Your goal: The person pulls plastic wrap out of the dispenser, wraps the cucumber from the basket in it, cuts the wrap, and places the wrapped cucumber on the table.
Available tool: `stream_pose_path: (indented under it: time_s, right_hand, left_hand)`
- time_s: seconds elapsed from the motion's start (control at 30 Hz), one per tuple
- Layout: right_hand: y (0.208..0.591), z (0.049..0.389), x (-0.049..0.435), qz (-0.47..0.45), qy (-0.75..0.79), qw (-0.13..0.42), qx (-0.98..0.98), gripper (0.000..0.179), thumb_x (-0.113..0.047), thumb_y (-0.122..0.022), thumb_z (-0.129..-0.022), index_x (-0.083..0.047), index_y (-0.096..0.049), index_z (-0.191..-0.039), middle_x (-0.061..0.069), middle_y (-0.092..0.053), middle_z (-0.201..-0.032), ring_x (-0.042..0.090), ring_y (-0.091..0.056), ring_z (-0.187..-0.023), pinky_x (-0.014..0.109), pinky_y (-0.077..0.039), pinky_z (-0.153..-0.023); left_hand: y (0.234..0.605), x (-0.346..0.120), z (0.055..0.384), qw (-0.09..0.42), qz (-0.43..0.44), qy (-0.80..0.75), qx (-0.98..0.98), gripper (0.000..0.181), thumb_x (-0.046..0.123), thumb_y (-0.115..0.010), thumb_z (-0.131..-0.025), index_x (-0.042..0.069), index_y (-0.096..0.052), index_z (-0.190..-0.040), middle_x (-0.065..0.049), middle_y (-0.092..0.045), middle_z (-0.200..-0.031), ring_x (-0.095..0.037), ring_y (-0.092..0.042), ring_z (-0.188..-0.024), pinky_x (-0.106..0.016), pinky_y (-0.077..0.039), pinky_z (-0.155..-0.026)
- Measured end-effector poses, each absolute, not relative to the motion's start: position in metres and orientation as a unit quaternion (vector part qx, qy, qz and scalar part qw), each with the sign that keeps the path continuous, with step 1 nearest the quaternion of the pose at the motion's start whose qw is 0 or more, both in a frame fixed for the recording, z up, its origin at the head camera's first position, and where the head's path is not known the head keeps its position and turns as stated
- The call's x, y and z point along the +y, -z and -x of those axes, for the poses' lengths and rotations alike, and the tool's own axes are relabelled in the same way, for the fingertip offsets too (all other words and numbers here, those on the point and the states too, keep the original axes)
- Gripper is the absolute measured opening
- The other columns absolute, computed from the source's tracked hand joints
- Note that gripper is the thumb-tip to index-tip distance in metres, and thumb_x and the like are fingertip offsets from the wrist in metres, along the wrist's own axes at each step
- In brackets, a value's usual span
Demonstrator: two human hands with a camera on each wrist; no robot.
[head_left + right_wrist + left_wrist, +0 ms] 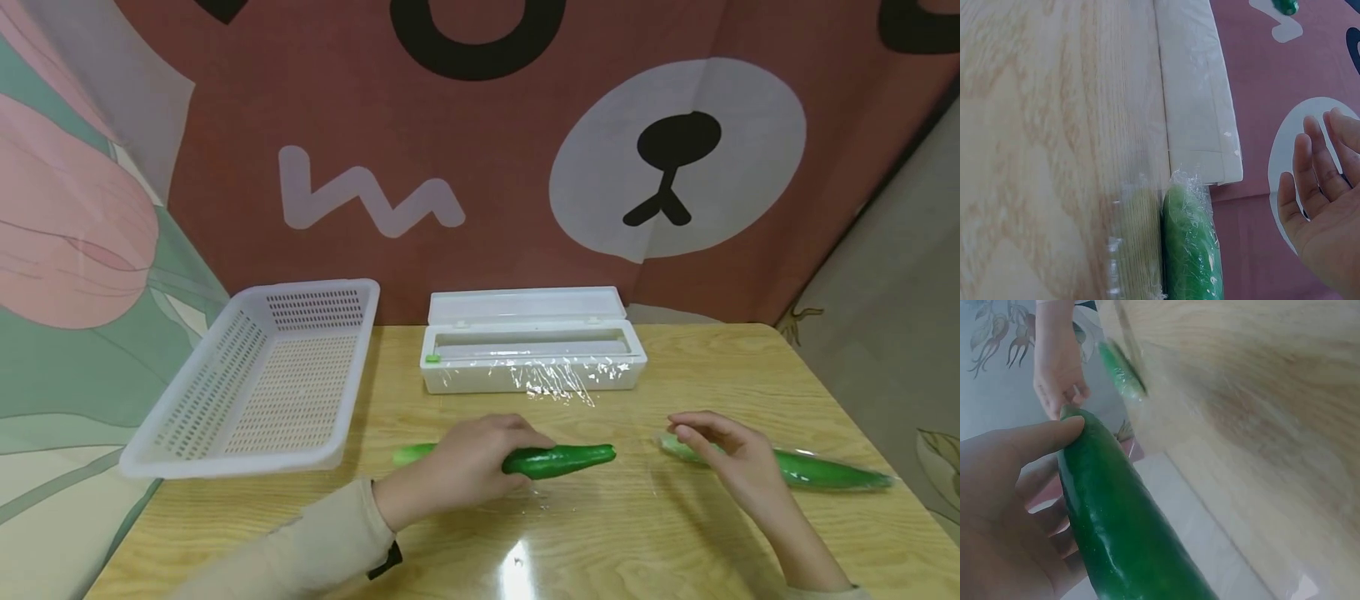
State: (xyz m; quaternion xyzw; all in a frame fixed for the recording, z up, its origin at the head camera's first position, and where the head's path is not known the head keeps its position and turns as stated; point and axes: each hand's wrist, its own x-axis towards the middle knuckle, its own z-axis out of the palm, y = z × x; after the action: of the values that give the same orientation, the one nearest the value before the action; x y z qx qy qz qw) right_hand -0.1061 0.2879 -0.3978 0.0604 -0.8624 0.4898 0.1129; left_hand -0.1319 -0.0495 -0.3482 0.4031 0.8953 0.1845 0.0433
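Note:
In the head view my left hand (480, 458) grips a green cucumber (558, 460) around its middle, over the table. The left wrist view shows the thumb along the top of this cucumber (1116, 506) and the fingers at its side. My right hand (731, 462) is raised with relaxed fingers and nothing in it. Behind it a second cucumber (825, 471), wrapped in clear film, lies on the table. The right wrist view shows the film around this wrapped cucumber (1191, 244) and my right hand (1329, 194) apart from it. Clear film (555, 383) hangs from the white dispenser box (468, 379).
The dispenser's lid (525, 307) stands up at the back, with a green slider (432, 358) at the box's left. A white plastic basket (352, 392) sits on the table's left side. A printed cloth (510, 208) hangs behind the wooden table (420, 550).

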Motion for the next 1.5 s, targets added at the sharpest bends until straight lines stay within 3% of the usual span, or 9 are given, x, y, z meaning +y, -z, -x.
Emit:
stream_pose_path:
  time_s: [0.37, 0.87, 1.13, 1.5]
  right_hand:
    - [0.401, 0.106, 0.289, -0.065, -0.495, 0.109, -0.859, 0.021, -0.011, -0.066, -0.097, -0.001, -0.070, -0.114, -0.012, -0.071, -0.103, -0.001, -0.063, -0.091, 0.012, -0.049, -0.076]
    - [0.403, 0.107, 0.290, -0.064, -0.496, 0.101, -0.860, 0.022, -0.012, -0.065, -0.097, -0.002, -0.070, -0.116, -0.014, -0.070, -0.106, -0.001, -0.063, -0.092, 0.013, -0.049, -0.075]
    - [0.402, 0.107, 0.291, -0.050, -0.493, 0.094, -0.863, 0.023, -0.016, -0.065, -0.098, -0.005, -0.070, -0.117, -0.016, -0.069, -0.106, -0.001, -0.062, -0.092, 0.014, -0.049, -0.075]
    - [0.403, 0.107, 0.289, -0.049, -0.493, 0.092, -0.863, 0.023, -0.016, -0.065, -0.098, -0.004, -0.071, -0.116, -0.015, -0.069, -0.105, 0.000, -0.062, -0.092, 0.014, -0.049, -0.075]
  left_hand:
    - [0.370, -0.022, 0.140, 0.055, -0.426, -0.181, 0.884, 0.051, 0.028, -0.082, -0.083, 0.024, -0.066, -0.131, 0.005, -0.067, -0.118, -0.005, -0.060, -0.100, -0.020, -0.049, -0.078]
    - [0.390, 0.005, 0.150, 0.065, -0.417, -0.171, 0.890, 0.051, 0.022, -0.082, -0.082, 0.022, -0.065, -0.131, 0.004, -0.066, -0.121, -0.005, -0.060, -0.099, -0.020, -0.048, -0.080]
    - [0.402, 0.017, 0.155, 0.069, -0.403, -0.152, 0.900, 0.052, 0.024, -0.081, -0.083, 0.024, -0.064, -0.132, 0.003, -0.065, -0.124, -0.009, -0.061, -0.103, -0.025, -0.051, -0.085]
    - [0.411, 0.020, 0.155, 0.073, -0.379, -0.152, 0.910, 0.052, 0.023, -0.080, -0.084, 0.022, -0.064, -0.133, 0.003, -0.066, -0.119, -0.008, -0.061, -0.097, -0.022, -0.050, -0.075]
